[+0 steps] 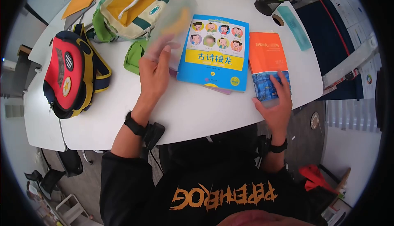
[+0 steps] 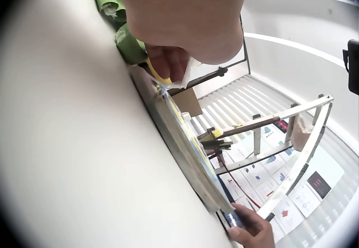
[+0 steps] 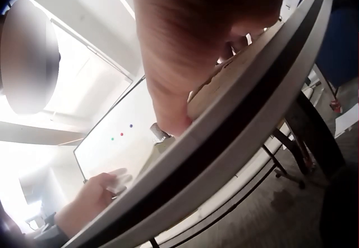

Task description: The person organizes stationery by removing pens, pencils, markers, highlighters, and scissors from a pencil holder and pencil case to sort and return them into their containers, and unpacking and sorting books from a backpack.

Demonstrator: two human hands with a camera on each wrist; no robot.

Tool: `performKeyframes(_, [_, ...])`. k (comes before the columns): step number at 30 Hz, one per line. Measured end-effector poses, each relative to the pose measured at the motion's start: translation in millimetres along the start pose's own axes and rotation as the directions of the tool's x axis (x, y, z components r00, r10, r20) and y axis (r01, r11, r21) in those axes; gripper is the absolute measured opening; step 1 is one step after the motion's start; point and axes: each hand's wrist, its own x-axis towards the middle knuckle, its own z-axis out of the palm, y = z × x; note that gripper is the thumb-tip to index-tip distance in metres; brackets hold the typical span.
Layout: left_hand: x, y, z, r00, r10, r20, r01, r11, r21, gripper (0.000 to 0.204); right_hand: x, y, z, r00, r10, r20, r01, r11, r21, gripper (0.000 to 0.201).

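- Shirt (image 1: 205, 193): nearest the head camera; black, with orange lettering that reads inverted.
- Left hand (image 1: 155, 72): raised at the left of the blue book, thumb on the near face of a translucent folder (image 1: 170, 19) and fingers seen dimly through it, pinching the sheet between them.
- Folder: tilted up above the table (image 1: 102, 133); a blurred yellow shape shows through it. Its lower edge runs along the blue book's left side; contact cannot be told.
- Blue book (image 1: 215, 72): flat on a stack, cover up, with eight round portraits above a yellow title band; a pinkish edge protrudes beneath.
- Orange book (image 1: 269, 49): just right of the blue book, cover up, its lower part blue.
- Right hand (image 1: 277, 97): fingers extended and parted over the orange book's lower cover, thumb at the lower left edge; the hand touches the book without closing round it.
- Red bag (image 1: 63, 76): at the table's left, well apart from the books.
- Beige bag (image 1: 137, 6): beyond the left hand, with a yellow panel.
- Pen cup (image 1: 266, 5): black mesh, tilted in view, near a teal strip (image 1: 294, 27) at the upper right.
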Motion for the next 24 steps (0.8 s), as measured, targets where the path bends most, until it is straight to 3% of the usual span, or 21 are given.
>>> performKeyframes(2, [3.2,-6.9,-0.6,0.995,0.101,0.008,-0.101,0.993,0.058,0.032,0.8,-0.5,-6.5,1.0,0.018,-0.009,-0.017,0.992,0.128,0.077])
performKeyframes(3, [3.5,-10.5,-0.2,0.995,0.1,0.014,-0.101,0.993,0.055,0.032,1.8,1.4,-7.6,1.0,0.023,-0.01,-0.022,0.992,0.125,0.077])
performKeyframes(5, [0.9,-6.4,-1.6,0.996,0.085,0.002,-0.085,0.996,0.024,0.032,5.7,7.3,-5.8,0.986,-0.027,-0.166,0.046,0.992,0.117,0.071])
performKeyframes(6, [-1.6,-9.5,-3.2,0.997,0.077,-0.002,-0.076,0.997,0.03,0.032,5.2,9.9,-4.7,0.987,-0.026,-0.157,0.045,0.991,0.123,0.071])
performKeyframes(8, [2.2,-12.4,-4.7,0.994,0.105,0.019,-0.105,0.994,0.011,0.032,10.5,16.6,-3.7,0.971,0.053,-0.231,0.021,0.952,0.305,0.06])
performKeyframes(11, [2.3,-8.0,-2.8,0.999,0.039,-0.001,-0.039,0.999,0.008,0.034,12.5,29.1,-4.8,0.966,0.081,-0.244,-0.004,0.954,0.301,0.052])
performKeyframes(15, [-2.6,-5.6,-2.5,0.999,0.041,-0.007,-0.041,0.999,-0.034,0.033,18.1,33.9,-5.1,0.955,0.093,-0.283,0.001,0.949,0.316,0.053])
performKeyframes(17, [2.0,-8.3,-2.8,0.993,0.12,0.014,-0.12,0.993,0.016,0.033,27.8,39.9,-8.0,0.905,0.14,-0.401,0.039,0.913,0.407,0.056])
performKeyframes(21, [4.1,-18.8,-3.9,0.994,0.108,0.009,-0.109,0.994,0.018,0.033,24.1,62.8,-7.8,0.918,0.129,-0.374,0.076,0.87,0.487,0.058])
performKeyframes(22, [2.0,-12.7,-2.5,0.995,0.098,0.011,-0.098,0.995,0.023,0.032,21.5,56.8,-7.9,0.922,0.131,-0.364,0.07,0.87,0.488,0.058])
performKeyframes(24, [-1.7,-7.3,-2.3,0.996,0.092,0.013,-0.092,0.995,0.032,0.032,20.7,37.0,-6.7,0.937,0.005,-0.349,0.097,0.957,0.274,0.054])
